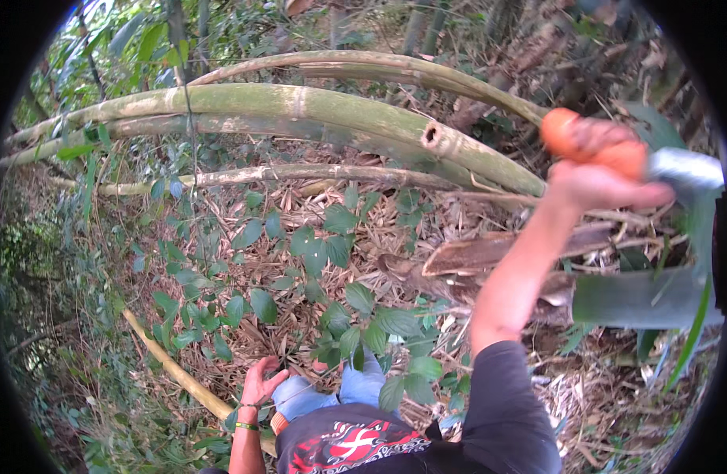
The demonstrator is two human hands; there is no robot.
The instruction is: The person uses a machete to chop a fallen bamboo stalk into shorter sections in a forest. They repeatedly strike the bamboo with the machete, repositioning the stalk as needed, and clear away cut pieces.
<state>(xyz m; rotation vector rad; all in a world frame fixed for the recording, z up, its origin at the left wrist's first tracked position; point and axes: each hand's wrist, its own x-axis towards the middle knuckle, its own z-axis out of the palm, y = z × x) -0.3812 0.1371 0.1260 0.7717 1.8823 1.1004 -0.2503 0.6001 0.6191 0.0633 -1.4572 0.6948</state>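
Note:
My right hand (pixel 604 178) is raised at the upper right, closed around the orange handle (pixel 562 130) of a large knife whose grey blade (pixel 685 170) points right. It hovers near the right end of a thick green bamboo stem (pixel 300 107) that lies across the ground. My left hand (pixel 261 383) hangs low by my thigh, fingers spread and empty, a green band on its wrist. A split bamboo piece (pixel 490 253) lies below the raised arm.
Several more bamboo stems (pixel 363 67) arch behind the thick one. A thin pale cane (pixel 174 367) slants by my left hand. Leafy saplings (pixel 332 316), dry leaf litter and my jeans-clad knees (pixel 332 391) fill the middle ground.

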